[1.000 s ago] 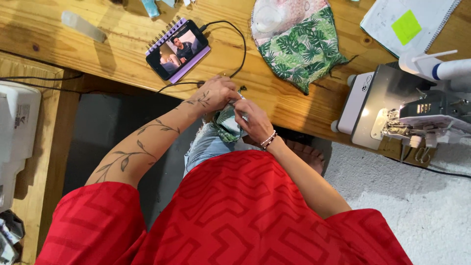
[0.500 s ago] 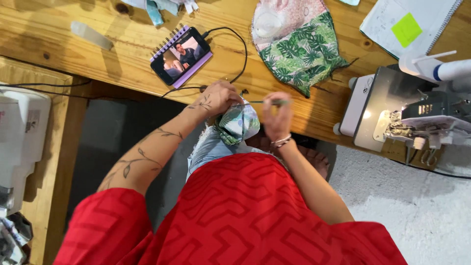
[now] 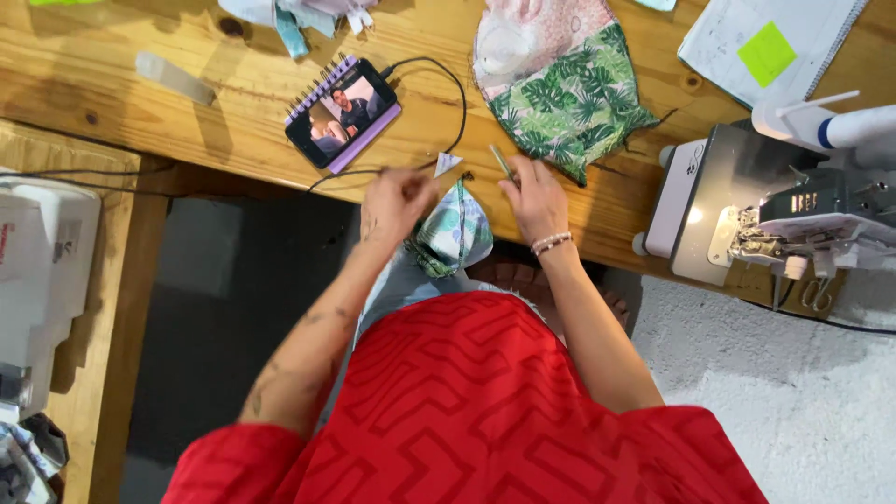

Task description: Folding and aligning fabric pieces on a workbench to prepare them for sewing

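My left hand [image 3: 396, 202] is closed on the edge of a small teal and green patterned fabric piece [image 3: 457, 235], which hangs at the wooden table's front edge above my lap. My right hand [image 3: 536, 198] is just to the right of the fabric. It pinches a thin metal tool [image 3: 501, 161] that points up onto the table; what kind of tool it is, I cannot tell. A small white fabric scrap [image 3: 446, 163] lies on the table between my hands.
A phone on a purple spiral notebook [image 3: 343, 112] lies on the wooden table [image 3: 233, 131], its black cable [image 3: 457, 103] looping right. Leaf-print fabric [image 3: 560, 93] lies behind my right hand. A sewing machine [image 3: 775, 215] stands right, a white machine [image 3: 37, 271] left, a notepad [image 3: 775, 47] far right.
My hands were together over the fabric and have drawn apart. The right hand moved right and up to the table edge with the tool, and the fabric now hangs from the left hand.
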